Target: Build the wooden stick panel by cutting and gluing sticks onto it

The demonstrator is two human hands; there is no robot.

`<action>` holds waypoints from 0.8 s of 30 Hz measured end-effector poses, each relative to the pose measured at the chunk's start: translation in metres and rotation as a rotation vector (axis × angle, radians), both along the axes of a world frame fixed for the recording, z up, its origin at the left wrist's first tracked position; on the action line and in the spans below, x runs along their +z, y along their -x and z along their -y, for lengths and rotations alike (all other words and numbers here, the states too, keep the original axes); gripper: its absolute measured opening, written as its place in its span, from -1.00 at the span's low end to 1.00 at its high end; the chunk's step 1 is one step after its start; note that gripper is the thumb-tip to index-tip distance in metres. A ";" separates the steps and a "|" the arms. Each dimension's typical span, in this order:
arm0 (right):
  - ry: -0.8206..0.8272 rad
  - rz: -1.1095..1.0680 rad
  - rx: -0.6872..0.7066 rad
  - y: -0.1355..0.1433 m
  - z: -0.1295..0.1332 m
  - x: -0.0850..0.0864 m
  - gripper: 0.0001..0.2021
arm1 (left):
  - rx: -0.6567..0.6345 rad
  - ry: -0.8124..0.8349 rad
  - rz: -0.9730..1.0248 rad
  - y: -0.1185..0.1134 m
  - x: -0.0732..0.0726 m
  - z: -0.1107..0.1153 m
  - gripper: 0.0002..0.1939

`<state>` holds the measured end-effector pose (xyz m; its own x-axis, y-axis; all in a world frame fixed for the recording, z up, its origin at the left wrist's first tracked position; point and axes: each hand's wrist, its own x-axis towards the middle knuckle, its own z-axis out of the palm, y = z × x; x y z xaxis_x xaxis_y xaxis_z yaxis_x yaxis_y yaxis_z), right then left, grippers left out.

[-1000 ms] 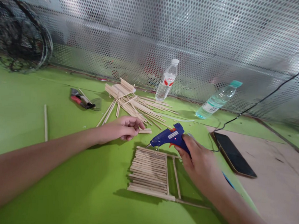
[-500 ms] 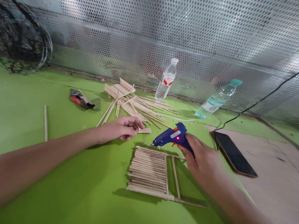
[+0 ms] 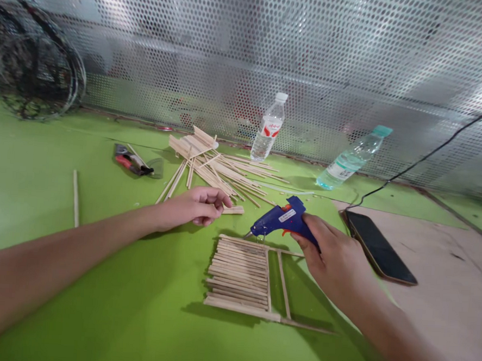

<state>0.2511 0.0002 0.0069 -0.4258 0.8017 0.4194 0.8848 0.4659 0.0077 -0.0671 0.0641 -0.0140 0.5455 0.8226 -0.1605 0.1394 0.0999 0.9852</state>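
My right hand point(image 3: 336, 257) is wrapped around the handle of a blue glue gun point(image 3: 279, 218) with an orange trigger. The gun's nozzle is at the upper edge of a flat panel of thin wooden sticks point(image 3: 239, 273), glued side by side. Two longer side rails and a crosspiece extend from the panel's right end. My left hand point(image 3: 204, 205) is loosely curled, thumb and index finger apart, and no held thing shows in it. Beside its fingertips lies a short wooden piece point(image 3: 235, 210), partly hidden by the fingers.
Loose wooden sticks point(image 3: 225, 174) lie heaped behind my left hand. Red-handled pliers point(image 3: 130, 162) and a single stick point(image 3: 75, 197) are farther left. Two plastic bottles, one clear point(image 3: 268, 128) and one teal-capped point(image 3: 352, 160), stand before a perforated metal panel point(image 3: 216, 53). A phone point(image 3: 379, 246) lies right.
The glue gun in my right hand has shifted slightly right along the panel's upper edge. Its red light has dimmed from view. My left hand stays in place.
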 end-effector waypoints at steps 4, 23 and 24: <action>-0.017 -0.003 -0.007 -0.003 -0.001 -0.001 -0.82 | 0.005 0.013 0.022 0.000 -0.001 -0.001 -0.74; -0.025 0.063 -0.018 -0.011 0.000 0.004 -0.79 | -0.012 -0.007 0.020 0.003 -0.005 -0.002 -0.79; -0.022 0.063 -0.016 -0.011 0.000 0.004 -0.79 | -0.014 -0.008 0.023 0.003 -0.006 -0.002 -0.79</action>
<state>0.2625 -0.0002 0.0111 -0.4390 0.7997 0.4095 0.8896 0.4507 0.0736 -0.0696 0.0661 -0.0198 0.5602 0.8163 -0.1411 0.1180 0.0900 0.9889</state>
